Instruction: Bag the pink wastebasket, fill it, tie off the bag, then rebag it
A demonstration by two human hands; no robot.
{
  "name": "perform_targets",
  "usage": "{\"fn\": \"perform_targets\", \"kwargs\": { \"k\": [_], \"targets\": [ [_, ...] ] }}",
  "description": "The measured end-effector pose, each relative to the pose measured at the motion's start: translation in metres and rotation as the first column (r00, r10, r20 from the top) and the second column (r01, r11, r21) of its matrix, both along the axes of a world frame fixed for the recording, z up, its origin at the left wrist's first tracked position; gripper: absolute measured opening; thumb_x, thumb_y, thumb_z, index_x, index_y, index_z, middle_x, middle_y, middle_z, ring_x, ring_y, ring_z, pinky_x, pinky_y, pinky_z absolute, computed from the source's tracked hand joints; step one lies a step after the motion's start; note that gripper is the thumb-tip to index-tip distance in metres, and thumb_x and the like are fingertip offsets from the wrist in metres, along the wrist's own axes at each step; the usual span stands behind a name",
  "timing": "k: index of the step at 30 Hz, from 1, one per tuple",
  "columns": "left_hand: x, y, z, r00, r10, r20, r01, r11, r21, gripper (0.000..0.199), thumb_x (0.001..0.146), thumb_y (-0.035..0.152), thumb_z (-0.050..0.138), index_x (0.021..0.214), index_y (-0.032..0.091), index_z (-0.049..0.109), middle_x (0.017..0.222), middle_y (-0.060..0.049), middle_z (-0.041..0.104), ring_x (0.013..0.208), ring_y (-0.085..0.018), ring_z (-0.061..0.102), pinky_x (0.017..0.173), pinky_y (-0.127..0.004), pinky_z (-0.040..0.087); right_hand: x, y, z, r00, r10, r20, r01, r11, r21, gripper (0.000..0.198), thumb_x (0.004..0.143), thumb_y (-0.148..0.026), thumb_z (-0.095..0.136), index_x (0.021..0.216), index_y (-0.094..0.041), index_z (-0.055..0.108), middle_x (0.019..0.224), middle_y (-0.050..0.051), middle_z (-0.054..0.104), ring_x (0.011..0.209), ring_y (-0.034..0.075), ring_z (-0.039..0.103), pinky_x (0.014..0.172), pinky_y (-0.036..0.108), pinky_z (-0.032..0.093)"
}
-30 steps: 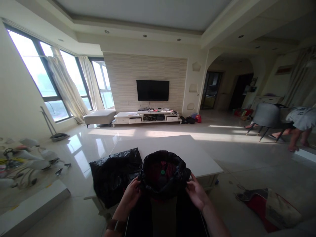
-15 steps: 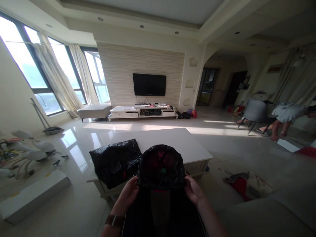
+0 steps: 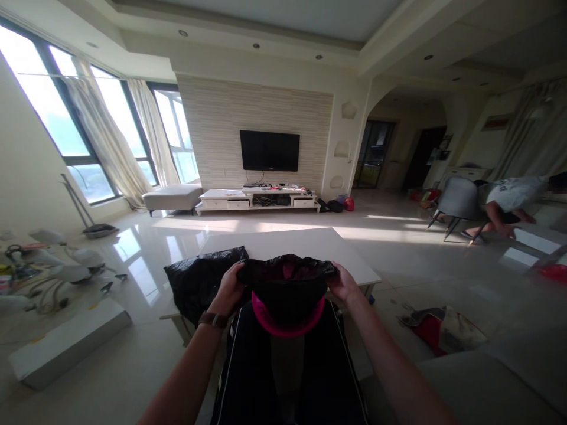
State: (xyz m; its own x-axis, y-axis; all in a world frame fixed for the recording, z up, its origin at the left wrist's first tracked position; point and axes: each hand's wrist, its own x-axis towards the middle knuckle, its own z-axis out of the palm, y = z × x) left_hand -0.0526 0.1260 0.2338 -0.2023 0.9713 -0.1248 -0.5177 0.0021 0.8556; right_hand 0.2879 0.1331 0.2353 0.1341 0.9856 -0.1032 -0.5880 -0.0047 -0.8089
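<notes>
A black plastic bag (image 3: pixel 287 295) is stretched between my two hands, its mouth pulled wide. My left hand (image 3: pixel 231 288) grips the bag's edge at the left, and my right hand (image 3: pixel 343 284) grips it at the right. Just below the bag, a bright pink basket or bin (image 3: pixel 287 332) shows its curved rim between my knees. Some pink also appears inside the bag's mouth. Another black plastic bag (image 3: pixel 199 283), crumpled and shiny, lies on the white table (image 3: pixel 305 242) beside my left hand.
A long white box (image 3: pixel 73 342) lies on the floor at left, near several white objects with hoses (image 3: pixel 57 265). A red and beige bag (image 3: pixel 443 330) sits on the floor at right. Farther right, a person (image 3: pixel 514 198) bends over white boxes (image 3: pixel 538 239) near a grey chair (image 3: pixel 460 200).
Both hands have lifted the bag's edge up and away from me, exposing the pink rim beneath it. The person at right has shifted and a larger white box now shows by their hands.
</notes>
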Motion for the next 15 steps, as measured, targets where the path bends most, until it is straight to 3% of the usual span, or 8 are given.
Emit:
{"fn": "perform_targets", "kwargs": {
  "k": [4,8,9,13,15],
  "targets": [
    [-0.001,-0.007,0.008,0.957,0.093,-0.274,-0.037,0.979,0.2,0.018,0.077,0.029,0.085,0.089,0.019,0.074,0.081,0.0,0.066,0.074,-0.015,0.057,0.065,-0.021,0.046,0.001,-0.013,0.02,0.986,-0.083,0.145,0.062,0.988,0.144,0.027,0.073,-0.035,0.088,0.092,-0.02,0.075,0.092,0.0,0.076,0.086,0.016,0.066,0.078,0.024,0.055],
    [-0.016,-0.044,-0.007,0.866,0.175,-0.468,-0.056,0.965,0.256,0.023,0.063,0.032,0.092,0.068,0.019,0.074,0.087,-0.003,0.063,0.085,-0.019,0.056,0.068,-0.022,0.047,0.028,-0.069,0.005,0.946,-0.042,0.321,-0.023,0.98,0.196,0.029,0.069,-0.034,0.094,0.086,-0.018,0.078,0.088,0.003,0.074,0.088,0.019,0.064,0.082,0.027,0.053],
    [-0.021,-0.054,-0.013,0.85,0.179,-0.495,-0.057,0.966,0.252,0.025,0.062,0.035,0.092,0.066,0.019,0.073,0.088,-0.004,0.063,0.085,-0.019,0.056,0.068,-0.023,0.047,0.037,-0.084,-0.003,0.93,-0.054,0.363,-0.017,0.982,0.188,0.031,0.068,-0.039,0.093,0.087,-0.019,0.079,0.091,0.004,0.075,0.088,0.02,0.064,0.08,0.028,0.054],
    [-0.035,-0.089,-0.037,0.778,0.053,-0.626,0.028,0.993,0.118,0.032,0.064,0.045,0.088,0.069,0.019,0.071,0.075,-0.003,0.065,0.073,-0.019,0.059,0.066,-0.027,0.049,0.067,-0.128,-0.03,0.946,-0.039,0.322,0.07,0.994,-0.086,0.045,0.053,-0.051,0.097,0.081,-0.021,0.077,0.084,0.006,0.074,0.076,0.023,0.066,0.068,0.031,0.056],
    [-0.037,-0.102,-0.041,0.739,0.014,-0.674,0.044,0.997,0.07,0.033,0.065,0.047,0.087,0.072,0.02,0.071,0.074,-0.002,0.066,0.072,-0.02,0.061,0.067,-0.029,0.052,0.076,-0.14,-0.032,0.913,-0.054,0.405,0.103,0.989,-0.101,0.048,0.054,-0.056,0.096,0.081,-0.021,0.078,0.084,0.006,0.074,0.078,0.023,0.067,0.071,0.032,0.057]
  ]
}}
